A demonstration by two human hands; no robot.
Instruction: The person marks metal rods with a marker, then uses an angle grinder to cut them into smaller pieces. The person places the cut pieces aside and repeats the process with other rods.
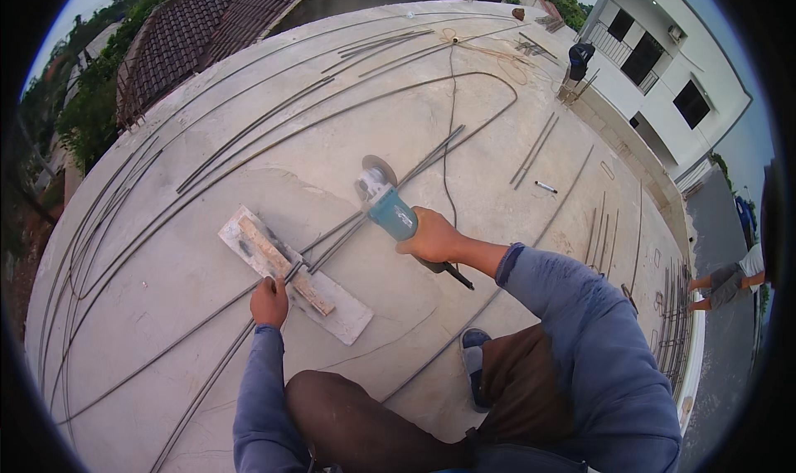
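Observation:
My right hand (431, 237) grips the body of a teal angle grinder (386, 203), its disc (375, 173) raised a little above the concrete roof slab. My left hand (269, 301) presses down on thin steel rods (332, 239) where they cross a flat grey slab (344, 315) with a wooden strip (274, 261) lying on it. The grinder's black cable (448, 154) runs away across the roof. I crouch, with one knee low in the picture and a blue shoe (474, 361) on the concrete.
Many long steel rods (249, 133) lie curved and straight over the roof (166, 266). A black bag (580, 57) sits at the far edge. The roof's edge drops off at right, where another person (730, 281) stands below. Tiled roofs and a white building surround.

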